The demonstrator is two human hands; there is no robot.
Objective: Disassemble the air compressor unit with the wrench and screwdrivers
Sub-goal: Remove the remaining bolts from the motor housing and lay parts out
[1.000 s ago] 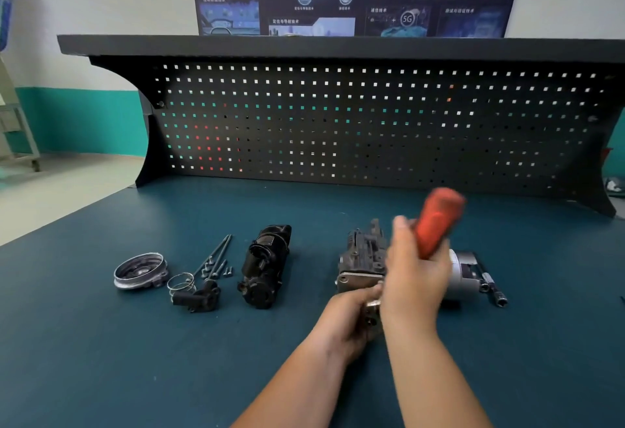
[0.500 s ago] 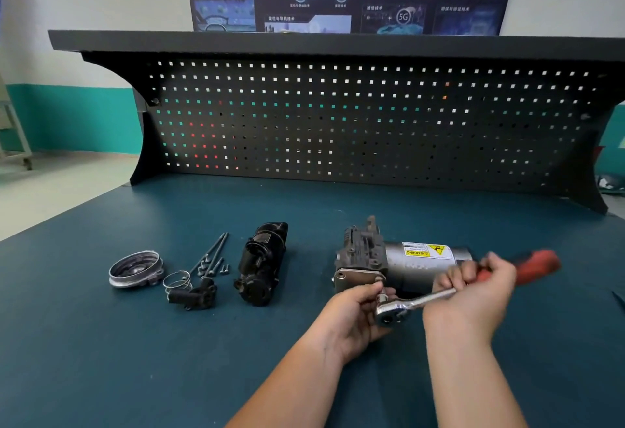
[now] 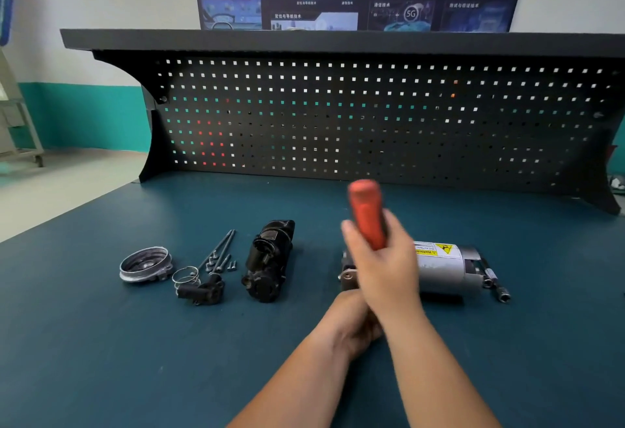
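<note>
Red rubber marks the handle of the wrench (image 3: 367,217), which stands nearly upright and motion-blurred over the left end of the air compressor unit (image 3: 443,270), the silver cylinder with a yellow warning label (image 3: 434,249) lying on its side on the blue bench (image 3: 101,343). The right hand (image 3: 382,268) wraps the handle low down, fingers curled close together round it. That hold looks meant to give leverage for swinging the tool about a fastener at the unit's left end. The wrench head is hidden under the hands. The left hand (image 3: 348,322) sits just in front of the unit's left end, beneath the right one, probably steadying the head or bracing the unit against the turn, but its fingers are covered and I cannot tell how they lie. Parts already off are set out in a row to the left of the unit, well apart from the work. Nearest is a black housing (image 3: 269,261), then long bolts (image 3: 220,250), a wire clip (image 3: 186,275) and a small black fitting (image 3: 203,290), and farthest a round metal cover (image 3: 145,263). Just beside the unit's right end lie socket pieces (image 3: 495,287), handy for the wrench hand. By this layout the job seems about midway.
</note>
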